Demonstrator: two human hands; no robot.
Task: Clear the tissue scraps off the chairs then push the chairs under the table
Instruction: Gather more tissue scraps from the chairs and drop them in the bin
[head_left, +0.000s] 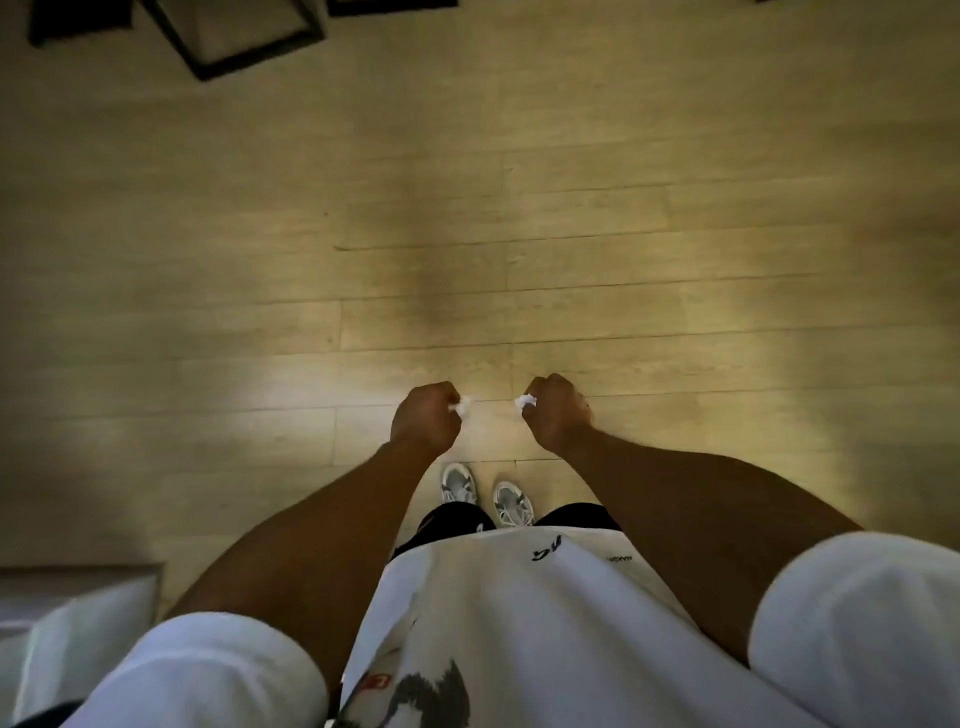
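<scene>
**Both Fists Closed on Tissue Scraps Above the Floor**

The left hand (425, 420) was curled into a fist, a white tissue scrap (461, 406) poking from its inner side. The right hand (558, 411) was curled the same way round a second scrap (524, 401). The two scraps faced each other across a narrow gap at the centre of the frame, above the pale plank floor (519, 208). Below the hands showed two light sneakers (485, 493) and a white shirt (519, 623). Dark frame legs (208, 52), possibly a chair's, stood at the upper left, well apart from the hands.
</scene>
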